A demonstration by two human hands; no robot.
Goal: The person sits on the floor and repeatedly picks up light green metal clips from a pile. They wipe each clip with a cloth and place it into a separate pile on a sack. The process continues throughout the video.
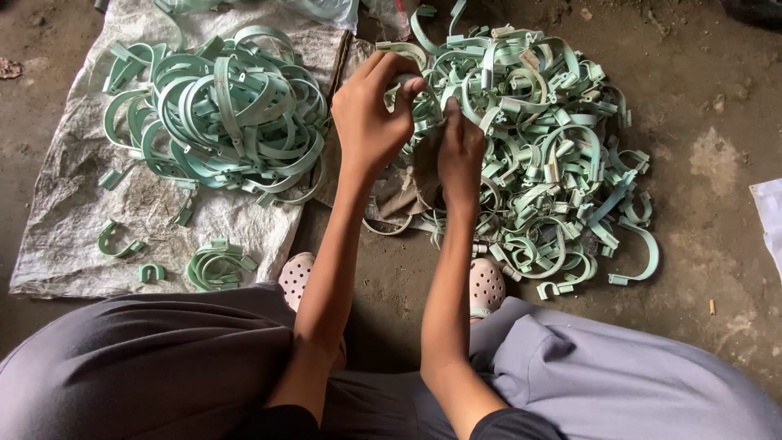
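— What's happening at frame centre?
— Both hands, left hand (371, 114) and right hand (460, 155), are pinching one green clip (405, 91) above the right pile (546, 155). Next, I'd judge, it's needing separating.

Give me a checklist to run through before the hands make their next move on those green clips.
1. Left hand has a clip pinched in its fingers: ok.
2. Right hand has a grip: cannot tell, fingers buried in the loose pile.
3. Sorted heap sits on the sack: ok.
4. Stray clips gathered: not ok.
5. Feet in the shoes off the pile: ok.
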